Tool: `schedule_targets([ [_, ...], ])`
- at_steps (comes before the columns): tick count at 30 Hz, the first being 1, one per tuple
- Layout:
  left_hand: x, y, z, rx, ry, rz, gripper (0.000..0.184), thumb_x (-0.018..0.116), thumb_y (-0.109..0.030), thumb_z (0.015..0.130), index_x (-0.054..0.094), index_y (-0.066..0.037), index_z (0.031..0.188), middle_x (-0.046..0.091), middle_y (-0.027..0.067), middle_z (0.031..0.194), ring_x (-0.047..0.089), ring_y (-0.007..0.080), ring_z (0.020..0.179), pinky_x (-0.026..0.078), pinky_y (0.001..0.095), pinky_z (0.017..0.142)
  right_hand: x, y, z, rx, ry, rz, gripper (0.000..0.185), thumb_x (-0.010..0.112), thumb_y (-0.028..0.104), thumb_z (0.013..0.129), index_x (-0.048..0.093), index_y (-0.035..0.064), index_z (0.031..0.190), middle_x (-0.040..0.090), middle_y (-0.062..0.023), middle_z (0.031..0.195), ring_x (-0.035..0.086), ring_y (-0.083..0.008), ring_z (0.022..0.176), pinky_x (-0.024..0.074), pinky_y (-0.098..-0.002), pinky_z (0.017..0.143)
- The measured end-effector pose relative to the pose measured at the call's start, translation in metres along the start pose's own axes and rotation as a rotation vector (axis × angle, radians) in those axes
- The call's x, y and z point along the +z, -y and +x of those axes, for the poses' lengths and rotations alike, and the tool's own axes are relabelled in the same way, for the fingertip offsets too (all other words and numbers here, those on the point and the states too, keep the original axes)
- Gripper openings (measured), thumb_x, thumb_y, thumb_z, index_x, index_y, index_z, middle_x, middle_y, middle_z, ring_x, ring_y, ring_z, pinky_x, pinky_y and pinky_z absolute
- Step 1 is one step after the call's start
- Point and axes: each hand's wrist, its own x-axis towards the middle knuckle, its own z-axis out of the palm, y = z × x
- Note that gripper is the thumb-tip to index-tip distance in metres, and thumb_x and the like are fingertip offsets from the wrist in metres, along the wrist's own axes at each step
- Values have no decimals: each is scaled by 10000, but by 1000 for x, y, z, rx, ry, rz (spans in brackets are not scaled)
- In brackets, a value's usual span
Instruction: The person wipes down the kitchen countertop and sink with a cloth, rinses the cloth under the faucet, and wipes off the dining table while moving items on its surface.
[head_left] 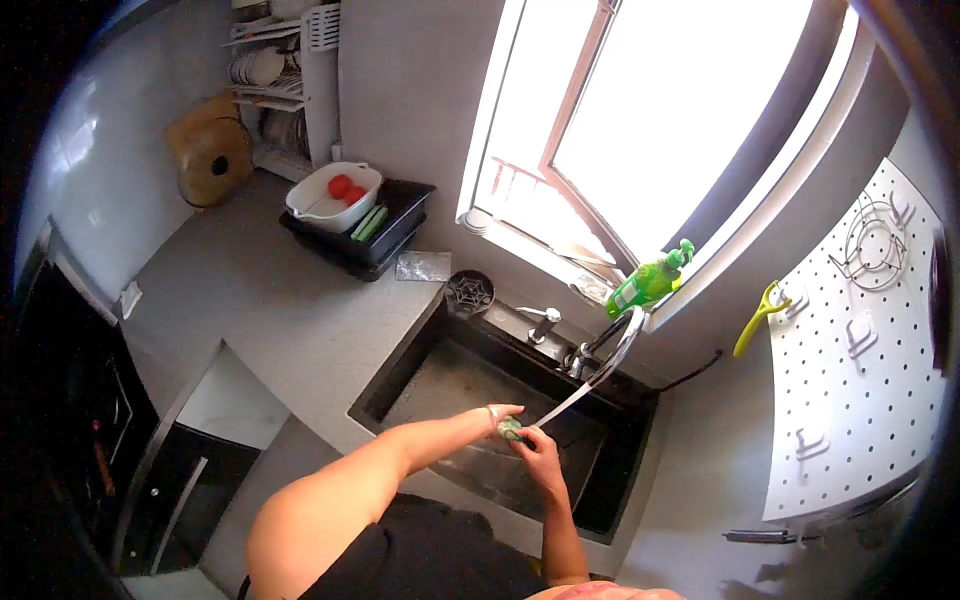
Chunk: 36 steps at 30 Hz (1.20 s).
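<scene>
Over the dark sink (440,380), my left hand (507,413) reaches in from the left with a thin band at its wrist. It is closed around a small green, partly pale thing (511,429) whose kind I cannot make out. From below, my right hand (541,458) meets it, fingers pinched against the same green thing. A curved silver tap (622,350) arches over the sink's right side. A pale streak, which looks like running water, slants from its end down to my hands.
On the left counter (240,270), a white basin (312,200) with red tomatoes (340,186) rests on black trays (405,208) beside green cucumbers (370,223). A green pump bottle (645,286) stands on the windowsill. A yellow-green peeler (757,318) hangs by the white pegboard (850,400).
</scene>
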Motion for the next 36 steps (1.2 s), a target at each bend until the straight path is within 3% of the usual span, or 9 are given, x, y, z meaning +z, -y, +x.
schedule_targets([
  [3, 24, 2, -29, -70, -29, -450, 371, 604, -457, 795, 587, -87, 789, 643, 51, 776, 614, 227, 647, 518, 377, 575, -5, -10, -7, 68, -21, 258, 125, 643, 74, 780, 611, -9, 869, 599, -16, 859, 540, -98, 744, 429, -240, 668],
  [12, 69, -7, -131, 47, 445, -103, 365, 599, -462, 809, 606, -158, 1011, 621, 44, 991, 577, 163, 865, 437, 323, 784, -28, -73, 40, 252, -475, 624, 140, 613, 103, 816, 556, 23, 915, 602, -27, 829, 559, -108, 720, 457, -250, 674],
  [15, 63, -6, -104, 105, 374, -67, 306, 642, -348, 804, 589, -163, 1041, 619, 28, 1007, 572, 184, 893, 413, 319, 806, -3, -138, 39, 568, -292, 966, 329, 575, 359, 853, 566, 41, 937, 606, -31, 819, 577, -125, 629, 491, -289, 581],
  [16, 67, -13, -117, 86, 444, -112, 294, 667, -235, 785, 576, -144, 1050, 606, 35, 1015, 568, 202, 904, 419, 339, 810, 14, -131, 34, 448, -168, 1454, 530, 488, 506, 858, 565, 21, 1055, 585, -99, 1061, 580, -231, 935, 479, -362, 812],
  [17, 69, -13, -117, 120, 393, -217, 294, 668, -223, 784, 572, -141, 1051, 602, 38, 1015, 569, 209, 908, 418, 353, 815, 23, -123, 29, 372, -223, 1668, 704, 509, 627, 771, 522, 21, 1129, 622, -77, 972, 606, -228, 862, 504, -382, 777],
  [20, 69, 3, -112, 157, 376, -497, 289, 669, -191, 783, 562, -100, 1035, 584, 72, 1017, 570, 243, 923, 444, 374, 778, 46, -98, 22, 142, -168, 1858, 654, 542, 542, 804, 457, 34, 1206, 481, -134, 1237, 486, -277, 1123, 434, -410, 916],
  [25, 81, 17, -116, -19, 305, -379, 198, 670, -174, 773, 550, -60, 883, 554, 69, 797, 527, 157, 662, 410, 218, 523, 21, -107, 62, 342, -129, 1351, 410, 616, 129, 803, 484, 93, 1190, 538, -111, 1023, 566, -257, 879, 491, -353, 800],
  [30, 90, 31, -82, 327, -195, 300, 141, 631, -177, 781, 512, -101, 780, 494, 1, 603, 456, 86, 454, 296, 216, 365, -11, -101, 81, 318, 299, 142, 553, 639, 247, 788, 429, 41, 1256, 536, -130, 1106, 545, -231, 974, 454, -349, 821],
  [36, 108, 6, -56, 70, -172, -8, 386, 562, -461, 812, 544, -94, 693, 475, -9, 510, 435, 94, 383, 315, 217, 333, -55, -108, 96, 369, 232, 52, 515, 615, 288, 816, 462, 11, 1223, 544, -134, 1167, 538, -250, 1042, 445, -360, 850],
])
